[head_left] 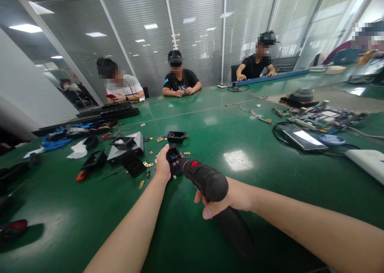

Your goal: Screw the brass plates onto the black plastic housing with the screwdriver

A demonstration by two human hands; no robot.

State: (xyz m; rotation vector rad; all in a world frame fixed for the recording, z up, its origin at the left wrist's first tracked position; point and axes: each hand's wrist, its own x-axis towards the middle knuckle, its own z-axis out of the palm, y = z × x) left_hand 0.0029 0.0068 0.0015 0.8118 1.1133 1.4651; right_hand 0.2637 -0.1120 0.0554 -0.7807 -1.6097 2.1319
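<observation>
My left hand is closed around a small black plastic housing with metal contacts inside, tilted up off the green table. In my right hand is a black cordless screwdriver with a red button, gripped by its handle. Its nose points left into or right at the housing's open side; whether the bit touches a screw is hidden. Brass plates and small brass pieces lie left of my left hand. Just beyond it sits another black housing.
A grey metal box with black parts stands to the left, near an orange-tipped tool and a white tissue. On the right are a circuit board, a phone-like device and cables. Several people sit around the table.
</observation>
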